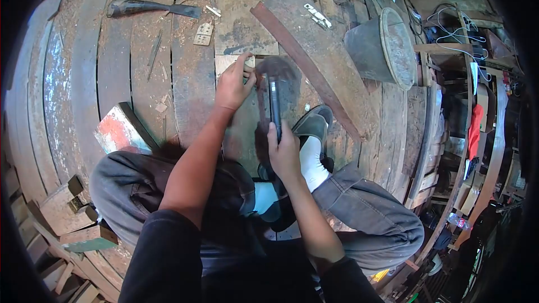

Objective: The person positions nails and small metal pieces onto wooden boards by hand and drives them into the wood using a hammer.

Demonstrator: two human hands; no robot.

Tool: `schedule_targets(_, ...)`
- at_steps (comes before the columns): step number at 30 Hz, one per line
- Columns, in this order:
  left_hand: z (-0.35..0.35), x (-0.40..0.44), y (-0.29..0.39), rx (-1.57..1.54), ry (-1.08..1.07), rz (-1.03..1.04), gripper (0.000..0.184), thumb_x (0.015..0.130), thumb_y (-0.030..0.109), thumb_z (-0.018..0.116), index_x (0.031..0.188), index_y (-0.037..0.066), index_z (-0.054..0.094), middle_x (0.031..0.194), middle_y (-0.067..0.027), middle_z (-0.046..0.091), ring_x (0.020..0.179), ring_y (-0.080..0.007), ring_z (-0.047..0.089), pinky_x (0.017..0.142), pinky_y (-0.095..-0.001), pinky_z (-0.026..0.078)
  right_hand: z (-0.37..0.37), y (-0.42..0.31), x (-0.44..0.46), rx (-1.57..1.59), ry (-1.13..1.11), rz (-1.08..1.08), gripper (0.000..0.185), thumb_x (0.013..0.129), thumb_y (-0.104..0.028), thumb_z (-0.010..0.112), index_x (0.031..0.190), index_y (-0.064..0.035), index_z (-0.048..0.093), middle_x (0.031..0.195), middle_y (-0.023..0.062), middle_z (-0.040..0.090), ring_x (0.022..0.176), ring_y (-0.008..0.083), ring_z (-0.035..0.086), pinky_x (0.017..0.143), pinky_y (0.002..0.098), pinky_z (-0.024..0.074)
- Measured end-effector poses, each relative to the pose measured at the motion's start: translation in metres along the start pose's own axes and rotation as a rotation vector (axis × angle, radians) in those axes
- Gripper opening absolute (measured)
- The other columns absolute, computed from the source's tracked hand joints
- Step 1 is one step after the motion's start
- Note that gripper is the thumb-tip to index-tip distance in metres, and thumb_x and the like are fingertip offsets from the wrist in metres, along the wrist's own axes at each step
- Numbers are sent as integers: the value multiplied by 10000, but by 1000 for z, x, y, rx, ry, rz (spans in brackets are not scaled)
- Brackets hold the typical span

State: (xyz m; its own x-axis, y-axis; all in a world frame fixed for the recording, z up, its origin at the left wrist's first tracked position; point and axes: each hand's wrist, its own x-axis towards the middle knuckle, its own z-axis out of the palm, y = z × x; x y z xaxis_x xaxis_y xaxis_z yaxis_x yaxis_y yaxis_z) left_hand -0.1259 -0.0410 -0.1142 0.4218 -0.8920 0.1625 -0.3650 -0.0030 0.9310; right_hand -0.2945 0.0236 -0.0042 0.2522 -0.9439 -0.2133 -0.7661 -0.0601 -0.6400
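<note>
Left fingers (241, 64) over pale wood (223, 63), right fingers (273, 136) around dark handle (275, 104)

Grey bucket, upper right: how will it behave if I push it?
The grey bucket looks stiff, as its wall and round rim seem to hold their shape. Its wide mouth and narrower base suggest it could tip if pushed high up, and its round wall might then let it roll.

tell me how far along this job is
Looks done: the holes in the small pale piece lying on the planks. In hand: pale wood under the left hand; the right hand grips a black-handled tool, its head blurred. Left: probably work on that wood, but fingers partly hide it, so how much is unclear.
</note>
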Motion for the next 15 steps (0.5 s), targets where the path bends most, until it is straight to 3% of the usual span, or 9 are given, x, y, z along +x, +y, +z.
schedule_targets(4,3,0,-3,-11,18,23,532,789,7,701,1281,86,515,856,-101,691,750,-223,704,708,-346,559,-9,-8,-7,15,64,-105,203,1000,-190,548,1005,11,520,736,277,618,716,478,633,582,504,470)
schedule_targets(9,1,1,-2,-5,7,8,528,794,8,701,1281,86,514,839,-102,691,739,-223,704,695,-349,561,4,-5,-4,56,31,-26,196,1003,-187,535,1015,7,508,738,281,617,702,487,622,564,523,456)
schedule_targets(15,4,-2,-5,1,23,22,535,791,-2,707,1283,90,517,838,-100,694,732,-218,706,700,-337,564,1,-2,-9,36,46,-93,217,998,-185,541,1052,22,509,721,286,608,684,495,611,565,536,457)
